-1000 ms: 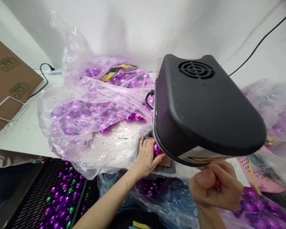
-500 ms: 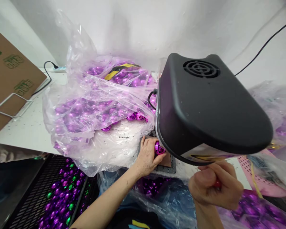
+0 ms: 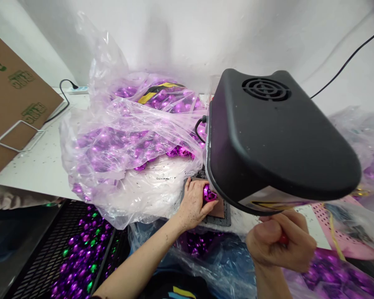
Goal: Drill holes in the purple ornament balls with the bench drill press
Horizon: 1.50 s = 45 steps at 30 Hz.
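My left hand point(image 3: 193, 204) holds a shiny purple faceted ball point(image 3: 209, 193) between thumb and fingers, on a brown pad set in a dark base plate point(image 3: 226, 216). The ball sits under the edge of a black machine housing point(image 3: 277, 145) with a round vent on top; whatever lies beneath that housing is hidden. My right hand point(image 3: 282, 241) is closed around a handle below the housing's front edge, and a bit of its red end point(image 3: 283, 238) shows between the fingers.
Clear plastic bags of purple balls point(image 3: 112, 145) lie on the white table point(image 3: 34, 166). A cardboard box point(image 3: 15, 95) stands at left. Below it, a black crate point(image 3: 34, 249) holds purple and green balls. A pink perforated basket point(image 3: 339, 232) and more bagged balls are at right.
The whole view has shifted slightly to the right. Both hands keep their places on the ball and the handle, with no clear movement of either.
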Available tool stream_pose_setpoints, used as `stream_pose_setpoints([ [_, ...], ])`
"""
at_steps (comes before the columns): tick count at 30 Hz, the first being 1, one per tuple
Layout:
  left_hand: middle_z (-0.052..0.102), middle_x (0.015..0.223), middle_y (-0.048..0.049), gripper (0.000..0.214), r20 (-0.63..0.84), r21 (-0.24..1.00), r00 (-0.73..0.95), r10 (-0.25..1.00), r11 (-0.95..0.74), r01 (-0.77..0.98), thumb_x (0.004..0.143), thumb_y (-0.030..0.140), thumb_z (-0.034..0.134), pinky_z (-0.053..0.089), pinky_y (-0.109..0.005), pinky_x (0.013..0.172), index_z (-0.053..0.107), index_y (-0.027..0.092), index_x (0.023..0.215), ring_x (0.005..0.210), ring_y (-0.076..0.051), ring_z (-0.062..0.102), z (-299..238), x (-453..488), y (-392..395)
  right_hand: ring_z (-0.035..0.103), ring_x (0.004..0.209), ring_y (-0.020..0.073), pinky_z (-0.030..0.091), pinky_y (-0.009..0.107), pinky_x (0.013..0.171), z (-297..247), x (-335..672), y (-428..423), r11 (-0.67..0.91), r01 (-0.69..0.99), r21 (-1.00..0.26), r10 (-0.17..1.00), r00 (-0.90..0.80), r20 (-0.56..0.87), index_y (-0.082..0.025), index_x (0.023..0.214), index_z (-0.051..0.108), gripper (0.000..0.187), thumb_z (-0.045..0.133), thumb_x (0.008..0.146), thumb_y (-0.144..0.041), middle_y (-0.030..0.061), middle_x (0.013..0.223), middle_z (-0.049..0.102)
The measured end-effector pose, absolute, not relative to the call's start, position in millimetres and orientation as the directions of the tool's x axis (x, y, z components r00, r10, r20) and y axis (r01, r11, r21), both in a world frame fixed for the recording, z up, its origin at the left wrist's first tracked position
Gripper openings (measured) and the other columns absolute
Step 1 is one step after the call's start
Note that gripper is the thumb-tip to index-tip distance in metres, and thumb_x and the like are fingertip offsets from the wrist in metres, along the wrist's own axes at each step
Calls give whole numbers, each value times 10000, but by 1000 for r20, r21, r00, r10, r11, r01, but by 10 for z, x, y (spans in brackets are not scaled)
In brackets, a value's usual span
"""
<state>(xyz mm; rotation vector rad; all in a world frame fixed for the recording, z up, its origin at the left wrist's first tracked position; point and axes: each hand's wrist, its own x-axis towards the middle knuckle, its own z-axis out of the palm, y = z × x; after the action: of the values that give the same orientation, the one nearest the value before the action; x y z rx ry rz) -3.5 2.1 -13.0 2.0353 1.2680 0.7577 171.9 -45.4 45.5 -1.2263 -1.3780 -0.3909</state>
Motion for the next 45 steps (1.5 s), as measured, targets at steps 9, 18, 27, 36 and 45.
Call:
stream_pose_setpoints([
  [9,665,1246,-129,400,159,768,360,919,-344,540,938,397,576,229,-596,1259,545,192,1280,1286,-306,572,-98,-40,19,454,646,78,348,229,594,336,1726,-421,398,827,-397,359,258,897,-113,744,631,137,586,859,-173,21,637,463],
  [18,669,1251,-119,405,146,784,348,926,-322,530,929,408,590,203,-569,1278,559,202,1276,1278,-292,578,-96,-40,14,467,643,64,350,215,601,350,1698,-399,421,812,-405,374,251,893,-110,723,593,118,579,839,-122,14,641,482],
  [27,670,1223,-117,404,164,807,332,929,-319,496,911,378,614,211,-563,1276,557,192,1265,1256,-292,586,-94,-35,16,424,623,52,310,214,603,304,1696,-386,424,803,-420,394,254,884,-109,653,554,214,598,856,-159,11,614,467],
  [36,630,1283,-145,442,124,762,391,912,-340,551,957,401,558,240,-584,1254,528,170,1333,1300,-308,541,-133,-26,15,364,576,53,317,225,601,226,1652,-338,433,797,-421,303,311,901,-99,658,594,254,636,865,-239,-5,531,367],
  [45,638,1285,-126,377,130,757,386,913,-342,557,956,408,564,229,-606,1247,569,203,1273,1282,-309,548,-188,-12,16,375,614,66,332,243,625,140,1631,-327,410,808,-423,264,339,903,-115,730,617,209,619,877,-264,7,596,390],
])
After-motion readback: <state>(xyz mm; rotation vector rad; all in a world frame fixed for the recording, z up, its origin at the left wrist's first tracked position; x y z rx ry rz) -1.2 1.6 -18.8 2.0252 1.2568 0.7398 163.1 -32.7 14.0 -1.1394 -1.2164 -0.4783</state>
